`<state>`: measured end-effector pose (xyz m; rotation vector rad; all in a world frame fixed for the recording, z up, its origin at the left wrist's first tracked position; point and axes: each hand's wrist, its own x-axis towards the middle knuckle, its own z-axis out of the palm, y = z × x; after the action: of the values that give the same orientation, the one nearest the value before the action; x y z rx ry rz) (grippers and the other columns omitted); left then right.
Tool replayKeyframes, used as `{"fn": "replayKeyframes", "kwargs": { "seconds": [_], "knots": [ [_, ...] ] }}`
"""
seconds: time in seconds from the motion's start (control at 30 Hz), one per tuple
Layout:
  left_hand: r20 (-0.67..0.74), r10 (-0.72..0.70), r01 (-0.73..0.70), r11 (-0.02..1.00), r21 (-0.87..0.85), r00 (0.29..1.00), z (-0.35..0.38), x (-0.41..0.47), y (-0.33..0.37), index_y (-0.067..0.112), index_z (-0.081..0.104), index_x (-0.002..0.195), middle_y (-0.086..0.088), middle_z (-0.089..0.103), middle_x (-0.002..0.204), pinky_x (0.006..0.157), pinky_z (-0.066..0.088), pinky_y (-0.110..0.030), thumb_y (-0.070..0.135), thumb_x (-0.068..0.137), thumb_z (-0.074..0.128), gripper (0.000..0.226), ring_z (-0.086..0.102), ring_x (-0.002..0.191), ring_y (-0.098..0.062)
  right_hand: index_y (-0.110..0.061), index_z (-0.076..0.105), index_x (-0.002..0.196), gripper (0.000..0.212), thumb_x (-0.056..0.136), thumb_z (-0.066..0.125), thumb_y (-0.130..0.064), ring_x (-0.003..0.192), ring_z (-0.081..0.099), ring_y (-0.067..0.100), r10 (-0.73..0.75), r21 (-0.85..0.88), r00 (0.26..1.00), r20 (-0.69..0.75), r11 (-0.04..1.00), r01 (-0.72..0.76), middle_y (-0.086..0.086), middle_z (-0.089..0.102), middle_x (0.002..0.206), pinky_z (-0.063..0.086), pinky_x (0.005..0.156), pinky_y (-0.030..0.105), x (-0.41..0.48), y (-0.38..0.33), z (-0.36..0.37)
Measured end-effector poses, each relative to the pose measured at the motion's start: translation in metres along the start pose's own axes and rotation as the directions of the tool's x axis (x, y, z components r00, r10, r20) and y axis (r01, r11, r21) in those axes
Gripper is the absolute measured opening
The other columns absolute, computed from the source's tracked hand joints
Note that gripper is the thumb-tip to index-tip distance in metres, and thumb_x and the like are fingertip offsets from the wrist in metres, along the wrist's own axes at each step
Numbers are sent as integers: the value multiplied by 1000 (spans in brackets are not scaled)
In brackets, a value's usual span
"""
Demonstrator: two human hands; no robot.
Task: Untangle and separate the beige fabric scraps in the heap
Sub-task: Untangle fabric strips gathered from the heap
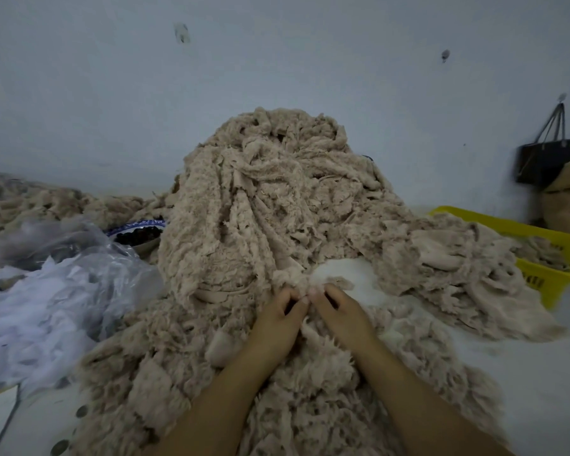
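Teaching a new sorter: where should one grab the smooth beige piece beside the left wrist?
Pinch the smooth piece by its rounded end, coming from the left, clear of the left hand. That end lies exposed atop the heap; the rest seems buried.

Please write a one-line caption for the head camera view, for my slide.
Left hand and right hand pinch into the beige fabric heap, yellow crate to its right.

left hand point(278, 312): fingers curled, pinching fabric scrap point(295, 281) | right hand point(338, 311): likewise, fingertips touching left's | forearms converging
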<state>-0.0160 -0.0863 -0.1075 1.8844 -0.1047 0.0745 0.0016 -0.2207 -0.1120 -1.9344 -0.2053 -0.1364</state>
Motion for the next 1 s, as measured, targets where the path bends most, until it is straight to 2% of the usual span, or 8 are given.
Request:
{"fn": "replayKeyframes", "kwargs": {
  "seconds": [0.2,0.3,0.43,0.6,0.7,0.8,0.87,1.0],
  "knots": [
    [30,-46,50,989,-136,998,-4,-5,-3,25,62,85,4,67,77,62,49,-17,47,96,58,25,63,69,-5,-17,55,74,30,100,53,-32,57,51,3,-37,198,997,-63,979,48,-8,55,64,41,54,12,-5,-8,-5],
    [153,14,-19,999,36,988,-4,-9,-2,45,60,94,27,67,88,68,45,-8,61,84,66,21,62,79,10,-26,70,84,25,101,52,-32,78,71,14,32,413,997,-67,911,-1,-1,74,85,57,68,24,-3,-11,-12],
    [164,62,-86,986,140,984,1,-11,-1,44,61,69,23,62,71,61,44,-10,34,98,59,30,57,66,5,-32,73,92,20,101,55,-29,92,73,11,191,675,975,-112,735,-67,-8,77,96,57,75,31,5,-7,-22],
    [135,-134,182,869,-461,982,-14,-12,2,23,73,91,-7,76,97,72,59,-32,32,100,56,21,72,87,-22,-15,55,129,32,99,59,-25,76,71,13,269,838,960,-83,541,-79,2,73,101,56,58,27,10,-3,-23],
    [203,-163,260,601,-756,966,-18,-11,6,7,63,125,-19,70,120,87,58,-43,25,102,49,33,69,109,-31,-18,64,111,31,93,59,-43,84,74,13,149,767,989,13,633,-106,2,76,98,57,63,22,5,-8,-17],
    [198,-177,262,522,-811,964,-20,-10,8,5,58,134,-19,67,127,90,56,-44,29,105,41,41,65,117,-32,-43,62,124,60,79,49,-82,115,62,1,40,433,993,112,898,-85,-19,67,124,51,93,24,-3,-9,-12],
    [193,-211,277,512,-813,958,-21,-10,9,5,58,133,-20,69,122,77,60,-40,32,105,42,42,69,110,-31,-56,61,113,63,66,45,-94,109,57,-11,-18,202,985,174,979,-18,-33,63,115,44,89,17,-10,-11,-6],
    [124,-279,265,552,-791,952,-23,-7,5,7,60,132,-21,71,117,77,59,-42,38,105,43,45,71,105,-33,-34,60,104,30,91,56,-60,82,56,-11,-63,-75,988,144,994,75,-26,62,90,40,66,8,-11,-10,1]
  ]
}}
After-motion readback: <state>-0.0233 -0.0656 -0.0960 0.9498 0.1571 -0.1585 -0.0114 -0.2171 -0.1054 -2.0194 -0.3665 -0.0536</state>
